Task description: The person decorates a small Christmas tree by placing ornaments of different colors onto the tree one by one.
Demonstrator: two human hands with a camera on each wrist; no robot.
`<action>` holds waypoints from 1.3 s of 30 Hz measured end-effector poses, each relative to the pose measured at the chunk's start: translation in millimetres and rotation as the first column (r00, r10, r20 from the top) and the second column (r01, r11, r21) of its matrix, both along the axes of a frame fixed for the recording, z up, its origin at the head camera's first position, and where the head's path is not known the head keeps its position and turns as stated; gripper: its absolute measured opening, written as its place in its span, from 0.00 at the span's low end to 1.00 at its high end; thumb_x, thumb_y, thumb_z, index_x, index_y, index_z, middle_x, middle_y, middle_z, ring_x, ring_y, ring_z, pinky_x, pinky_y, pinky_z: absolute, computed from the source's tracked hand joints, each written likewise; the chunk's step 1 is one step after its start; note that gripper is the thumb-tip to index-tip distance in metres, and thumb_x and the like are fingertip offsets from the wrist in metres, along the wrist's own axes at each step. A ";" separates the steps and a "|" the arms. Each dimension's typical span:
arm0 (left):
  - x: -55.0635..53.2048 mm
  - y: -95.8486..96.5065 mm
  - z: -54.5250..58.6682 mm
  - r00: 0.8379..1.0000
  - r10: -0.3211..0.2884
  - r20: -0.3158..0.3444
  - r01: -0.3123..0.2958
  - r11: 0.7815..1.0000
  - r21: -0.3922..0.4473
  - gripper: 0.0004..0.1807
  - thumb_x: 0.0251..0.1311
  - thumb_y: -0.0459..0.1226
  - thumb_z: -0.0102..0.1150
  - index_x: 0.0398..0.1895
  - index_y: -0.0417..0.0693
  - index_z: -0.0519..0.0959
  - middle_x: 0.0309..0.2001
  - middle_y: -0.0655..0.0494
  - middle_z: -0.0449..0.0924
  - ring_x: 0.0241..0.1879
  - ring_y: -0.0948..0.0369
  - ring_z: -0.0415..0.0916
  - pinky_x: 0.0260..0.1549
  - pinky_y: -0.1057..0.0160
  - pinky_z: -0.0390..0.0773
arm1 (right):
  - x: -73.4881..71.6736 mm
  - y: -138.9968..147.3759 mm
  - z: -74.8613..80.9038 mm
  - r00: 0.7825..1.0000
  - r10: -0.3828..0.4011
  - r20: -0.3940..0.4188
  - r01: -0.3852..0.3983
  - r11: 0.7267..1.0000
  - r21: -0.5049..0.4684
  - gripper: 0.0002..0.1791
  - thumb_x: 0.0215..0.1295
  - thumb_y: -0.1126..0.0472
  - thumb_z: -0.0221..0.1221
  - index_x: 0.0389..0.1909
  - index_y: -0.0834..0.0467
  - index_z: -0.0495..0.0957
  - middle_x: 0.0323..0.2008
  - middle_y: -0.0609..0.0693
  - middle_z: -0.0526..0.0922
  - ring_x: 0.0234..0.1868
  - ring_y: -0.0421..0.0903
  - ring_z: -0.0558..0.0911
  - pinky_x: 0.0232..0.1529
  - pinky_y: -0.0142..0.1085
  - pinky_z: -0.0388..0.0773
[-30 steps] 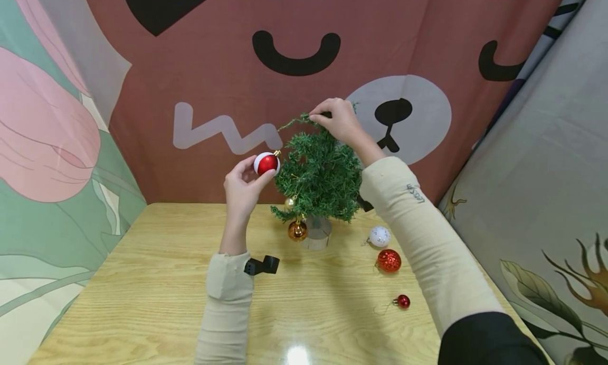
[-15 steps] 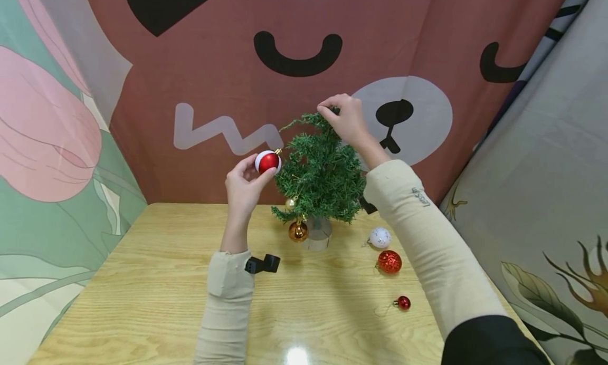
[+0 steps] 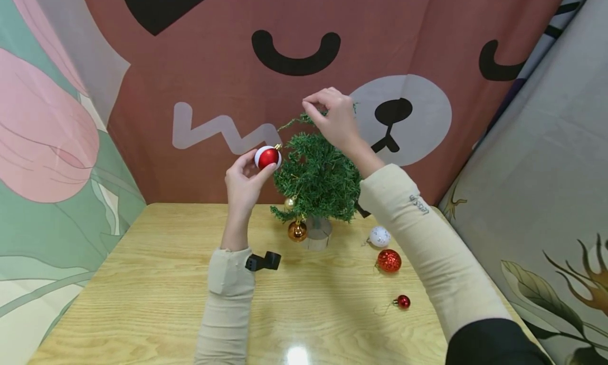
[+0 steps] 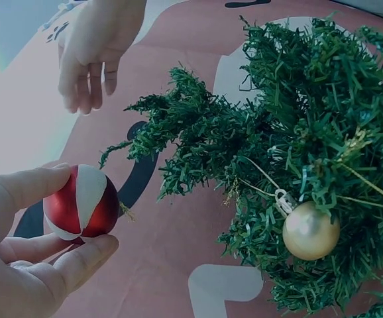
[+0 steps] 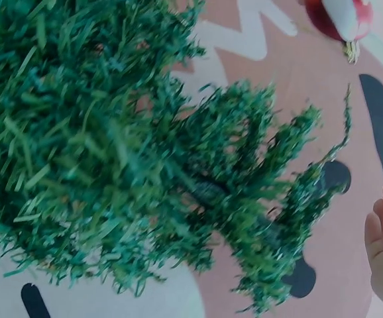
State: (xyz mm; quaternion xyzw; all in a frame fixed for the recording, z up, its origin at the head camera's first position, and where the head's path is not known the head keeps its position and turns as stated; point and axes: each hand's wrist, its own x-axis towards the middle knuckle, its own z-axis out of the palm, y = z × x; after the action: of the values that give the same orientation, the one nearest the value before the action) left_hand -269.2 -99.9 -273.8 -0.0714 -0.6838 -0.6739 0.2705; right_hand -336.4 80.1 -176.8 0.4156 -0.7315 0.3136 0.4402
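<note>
My left hand (image 3: 242,188) grips a red-and-white Christmas bauble (image 3: 268,157) between thumb and fingers, just left of a small artificial Christmas tree (image 3: 323,180). In the left wrist view, the bauble (image 4: 85,201) has its gold cap pointing toward the branches. Above the tree's top is my right hand (image 3: 334,117), its fingers loosely bent. The left wrist view shows that right hand (image 4: 101,56) apart from the branches, and I see nothing between its fingers. A pale gold bauble (image 4: 311,230) and a shiny copper bauble (image 3: 297,231) hang on the tree's lower left.
On the wooden table (image 3: 166,280), right of the tree's base (image 3: 317,234), lie a white speckled bauble (image 3: 379,237), a red glittery bauble (image 3: 389,260) and a small red bauble (image 3: 403,301) with a thread loop. Behind the tree hangs a printed curtain (image 3: 214,80).
My right hand has come off the treetop, shifting right and then back left and up a little. My left hand, still with the bauble, has risen slightly.
</note>
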 end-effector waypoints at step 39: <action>-1.0 5.6 2.3 0.996 -0.033 -0.083 0.039 0.997 0.068 0.26 0.48 0.30 0.64 0.52 0.29 0.71 0.46 0.40 0.74 0.42 0.58 0.74 0.39 0.67 0.75 | 16.4 -29.2 -28.6 0.111 0.311 0.944 -0.158 0.943 -0.292 0.25 0.67 0.47 0.43 0.48 0.66 0.68 0.23 0.56 0.75 0.10 0.43 0.72 0.10 0.32 0.71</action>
State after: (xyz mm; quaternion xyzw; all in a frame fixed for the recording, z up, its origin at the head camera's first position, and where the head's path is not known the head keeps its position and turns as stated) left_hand -270.2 -94.3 -271.5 -0.1020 -0.6466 -0.6988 0.2884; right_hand -320.0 50.9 -205.4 0.1949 -0.7446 0.6149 -0.1719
